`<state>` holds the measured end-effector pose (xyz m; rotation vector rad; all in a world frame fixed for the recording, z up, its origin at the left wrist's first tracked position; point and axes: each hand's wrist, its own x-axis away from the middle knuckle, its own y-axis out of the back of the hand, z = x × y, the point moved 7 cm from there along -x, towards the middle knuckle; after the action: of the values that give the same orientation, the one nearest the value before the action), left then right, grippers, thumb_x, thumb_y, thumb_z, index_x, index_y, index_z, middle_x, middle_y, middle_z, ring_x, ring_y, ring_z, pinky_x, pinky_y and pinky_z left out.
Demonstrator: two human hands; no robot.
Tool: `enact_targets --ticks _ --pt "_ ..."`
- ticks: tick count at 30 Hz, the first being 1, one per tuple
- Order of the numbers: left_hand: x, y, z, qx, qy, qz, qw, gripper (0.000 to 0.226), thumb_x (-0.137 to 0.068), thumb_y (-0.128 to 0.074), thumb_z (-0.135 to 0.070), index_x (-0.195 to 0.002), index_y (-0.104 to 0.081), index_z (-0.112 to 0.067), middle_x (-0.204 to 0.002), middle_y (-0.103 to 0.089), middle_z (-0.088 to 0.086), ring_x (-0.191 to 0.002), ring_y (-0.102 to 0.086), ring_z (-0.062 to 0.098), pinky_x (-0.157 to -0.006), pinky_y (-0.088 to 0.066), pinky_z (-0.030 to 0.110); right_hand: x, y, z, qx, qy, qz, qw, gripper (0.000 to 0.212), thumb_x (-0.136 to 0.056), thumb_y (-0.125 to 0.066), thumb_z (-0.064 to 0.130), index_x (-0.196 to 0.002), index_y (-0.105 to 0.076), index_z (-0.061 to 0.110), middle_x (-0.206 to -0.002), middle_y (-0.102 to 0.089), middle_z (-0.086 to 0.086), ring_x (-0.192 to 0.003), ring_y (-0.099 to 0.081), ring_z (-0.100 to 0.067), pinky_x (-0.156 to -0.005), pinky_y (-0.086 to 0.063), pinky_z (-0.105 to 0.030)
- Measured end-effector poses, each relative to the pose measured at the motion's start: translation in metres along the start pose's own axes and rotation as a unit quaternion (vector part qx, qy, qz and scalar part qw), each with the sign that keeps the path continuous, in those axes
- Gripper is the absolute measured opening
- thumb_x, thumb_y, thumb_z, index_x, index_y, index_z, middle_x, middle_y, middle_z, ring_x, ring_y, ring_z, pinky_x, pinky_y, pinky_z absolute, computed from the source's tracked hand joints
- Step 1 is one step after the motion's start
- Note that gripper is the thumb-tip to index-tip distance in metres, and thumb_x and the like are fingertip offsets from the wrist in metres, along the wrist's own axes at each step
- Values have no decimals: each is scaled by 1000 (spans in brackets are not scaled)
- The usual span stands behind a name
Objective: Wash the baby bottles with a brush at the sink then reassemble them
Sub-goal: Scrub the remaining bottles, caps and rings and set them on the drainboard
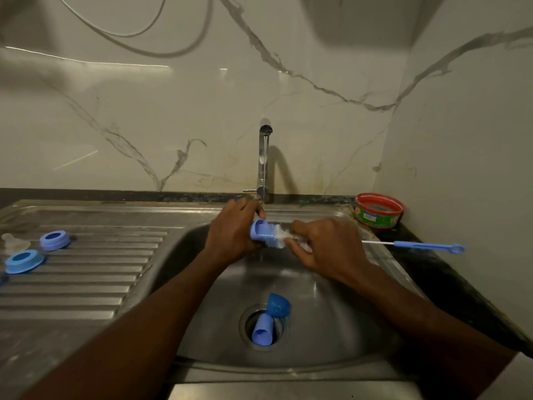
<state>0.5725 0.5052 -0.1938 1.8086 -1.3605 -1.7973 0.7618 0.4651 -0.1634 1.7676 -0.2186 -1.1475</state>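
1. Two blue rings (54,240) are lying on the drainboard, left of the sink (331,327).
2. Left hand (230,236) is gripping a blue bottle part (261,230) above the sink.
3. Right hand (328,246) is pinching white brush bristles (281,236), near the sink's right rim.

A: Left hand (233,229) covers most of the blue brush handle (261,230); only the ribbed end shows. Its fingers are out of sight behind the handle.

B: Right hand (328,246)?

A: It hides what its fingers pinch; white bristles (281,235) blur into it.

B: Left edge?

A: Clear teat (13,241) faint, outline unclear. A blue piece (2,278) is cut off by the frame, unidentifiable.

B: Drain?

A: Blue parts (269,320) overlap; can't separate them.
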Motion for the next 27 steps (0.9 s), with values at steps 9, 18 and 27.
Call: enact_targets --ticks 9,18,27 --pt "16 -45 -25 132 -3 178 975 55 -91 -73 -19 -141 -49 -15 -139 -54 7 -126 -50 15 -111 -39 33 -2 -2 -21 69 -73 43 994 27 -101 -53 47 -120 -60 29 -107 -67 1 -99 -65 -20 -80 -47 -33" --pt "5 -10 -10 24 -29 13 999 58 -70 -85 -52 -116 -58 -26 -114 -54 -3 -98 -48 9 -80 -46 28 -1 0 -14 21 7 28 999 37 -88 -56 58 -114 -68 35 -82 -71 6 -71 -65 -16 -64 -53 -31" --pt "11 -55 -28 117 -32 162 979 65 -87 -78 -31 -143 -49 -15 -140 -56 8 -128 -53 22 -109 -42 38 1 4 -34 91 -107 18 990 29 -96 -54 52 -113 -66 32 -95 -70 1 -86 -65 -20 -63 -36 -29"
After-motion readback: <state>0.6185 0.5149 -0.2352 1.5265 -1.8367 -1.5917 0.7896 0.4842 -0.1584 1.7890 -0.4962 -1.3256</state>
